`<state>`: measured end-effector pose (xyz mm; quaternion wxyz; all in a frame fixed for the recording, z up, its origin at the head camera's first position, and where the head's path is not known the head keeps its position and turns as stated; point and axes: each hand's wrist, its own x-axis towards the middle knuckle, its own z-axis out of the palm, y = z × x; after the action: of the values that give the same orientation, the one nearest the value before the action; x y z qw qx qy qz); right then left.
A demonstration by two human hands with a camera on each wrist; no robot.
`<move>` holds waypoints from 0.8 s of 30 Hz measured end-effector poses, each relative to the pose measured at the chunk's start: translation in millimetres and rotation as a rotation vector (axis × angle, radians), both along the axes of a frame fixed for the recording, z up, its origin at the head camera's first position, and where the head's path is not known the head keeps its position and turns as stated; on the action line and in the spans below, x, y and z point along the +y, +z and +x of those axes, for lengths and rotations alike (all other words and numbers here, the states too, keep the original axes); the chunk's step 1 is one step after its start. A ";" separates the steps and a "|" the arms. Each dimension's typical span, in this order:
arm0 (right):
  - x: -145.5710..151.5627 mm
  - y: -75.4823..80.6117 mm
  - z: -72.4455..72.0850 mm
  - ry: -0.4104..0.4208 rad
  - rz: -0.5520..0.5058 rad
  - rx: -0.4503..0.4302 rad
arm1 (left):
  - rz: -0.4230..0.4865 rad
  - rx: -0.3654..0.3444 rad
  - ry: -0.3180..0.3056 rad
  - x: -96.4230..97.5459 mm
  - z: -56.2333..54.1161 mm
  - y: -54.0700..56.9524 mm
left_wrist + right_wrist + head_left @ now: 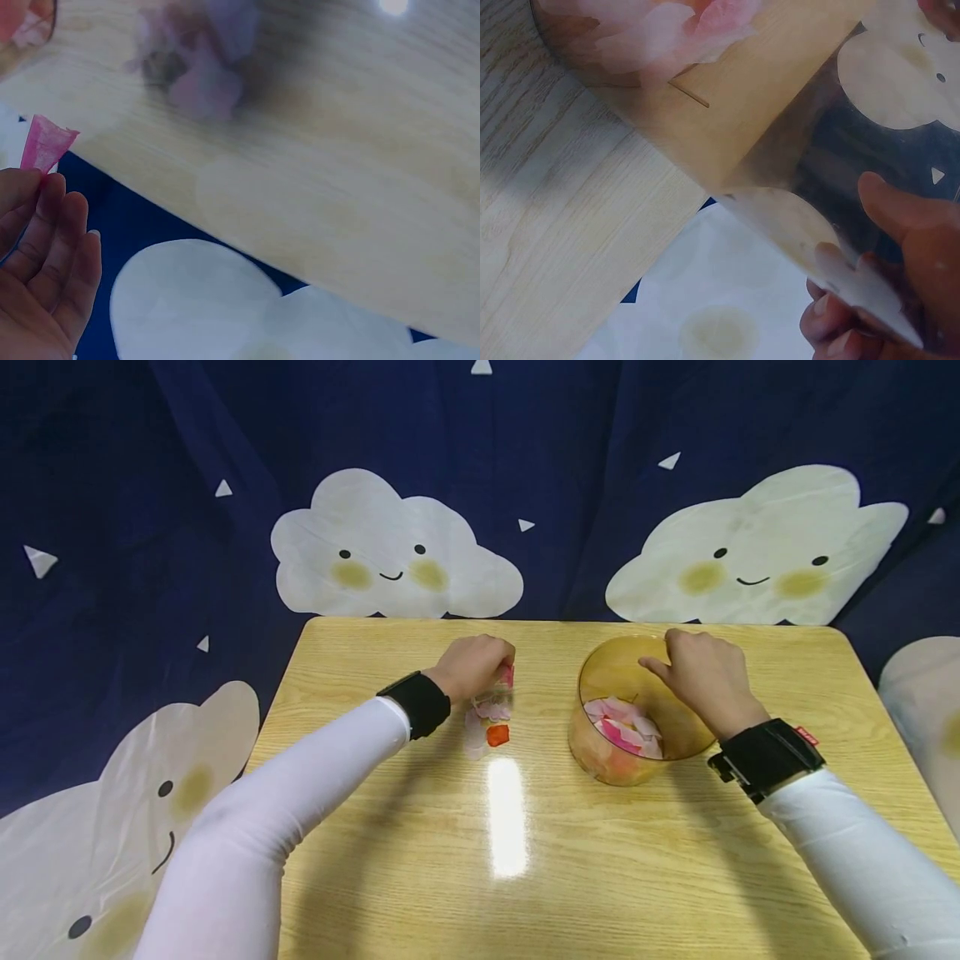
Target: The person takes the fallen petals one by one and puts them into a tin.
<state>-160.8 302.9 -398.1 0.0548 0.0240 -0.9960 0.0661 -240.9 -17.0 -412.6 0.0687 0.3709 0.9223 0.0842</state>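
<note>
Between thumb and index finger, my left hand [474, 667] pinches a bright pink petal [46, 144], its other fingers loosely bent. Just below that hand on the table lie several pale pink petals [476, 732] and an orange-red petal [497, 735]. To the right stands a see-through amber round container [609, 762], slightly tilted. Pink and white petals [628, 727] and a thin brown stick [690, 93] are inside it. My right hand [705, 681] grips its far right rim, fingers curled behind the clear wall and thumb over the inner side.
A light wooden table [420, 860] carries everything, with a bright light reflection in its middle. Behind its far edge hangs a dark blue cloth [562, 460] printed with smiling clouds and white triangles.
</note>
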 end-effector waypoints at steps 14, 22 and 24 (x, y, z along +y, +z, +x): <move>-0.7 0.8 0.3 0.005 0.008 0.004 | 0.085 0.036 -0.071 21.8 5.8 33.1; -0.3 0.8 1.5 0.004 0.007 0.012 | 0.102 0.036 -0.120 32.0 12.9 48.4; -0.3 0.9 1.9 0.004 0.006 0.015 | 0.093 0.047 -0.131 34.2 14.4 52.3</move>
<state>-158.9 302.6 -397.2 0.0622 0.0267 -0.9957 0.0633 -226.5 17.2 -360.3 0.0350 0.4350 0.8925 0.1136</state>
